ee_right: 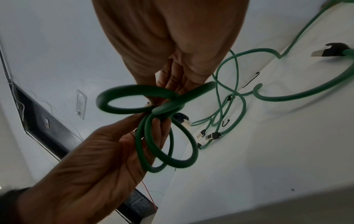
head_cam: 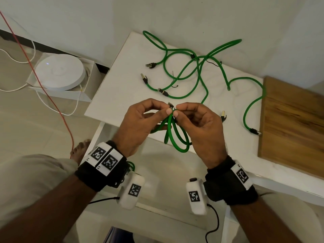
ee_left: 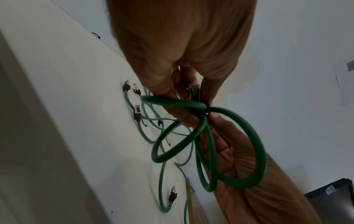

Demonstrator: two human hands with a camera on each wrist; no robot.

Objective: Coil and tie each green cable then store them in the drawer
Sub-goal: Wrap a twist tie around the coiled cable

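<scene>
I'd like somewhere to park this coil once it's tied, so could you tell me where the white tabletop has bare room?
The white tabletop is bare along its left edge, left of the connector ends. The wooden board on the right is also free. The middle and back are crowded with loose green cables.

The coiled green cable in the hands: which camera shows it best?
The left wrist view: the coiled cable fans into clear loops. The right wrist view shows the loops blurrier; the head view shows only the lower loops below the fingers.
</scene>
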